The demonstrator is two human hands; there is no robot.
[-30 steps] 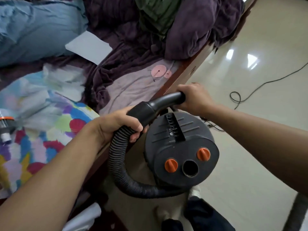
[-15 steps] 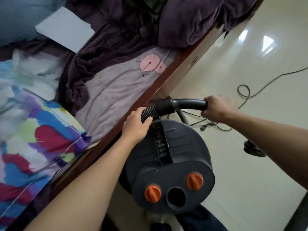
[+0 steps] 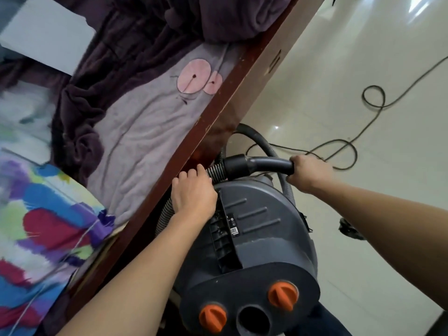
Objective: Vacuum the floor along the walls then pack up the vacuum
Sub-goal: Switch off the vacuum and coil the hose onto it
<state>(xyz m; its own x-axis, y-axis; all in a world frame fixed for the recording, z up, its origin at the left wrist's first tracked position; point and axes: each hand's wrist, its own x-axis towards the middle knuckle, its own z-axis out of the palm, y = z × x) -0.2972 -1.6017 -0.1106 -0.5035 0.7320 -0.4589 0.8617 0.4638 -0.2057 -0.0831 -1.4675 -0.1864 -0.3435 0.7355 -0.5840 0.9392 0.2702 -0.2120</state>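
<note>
- While the vacuum stands on the floor beside the bed frame, its hose handle lies crosswise over its far end, spanning both hands.
- Nearest the frame, the left hand curls over the ribbed hose; the right hand clasps the handle's free end.

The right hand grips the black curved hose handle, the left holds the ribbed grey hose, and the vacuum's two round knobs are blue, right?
No: in the head view the two round knobs on the dark grey vacuum are orange, not blue. The right hand does grip the black curved hose handle and the left hand the ribbed grey hose.
</note>
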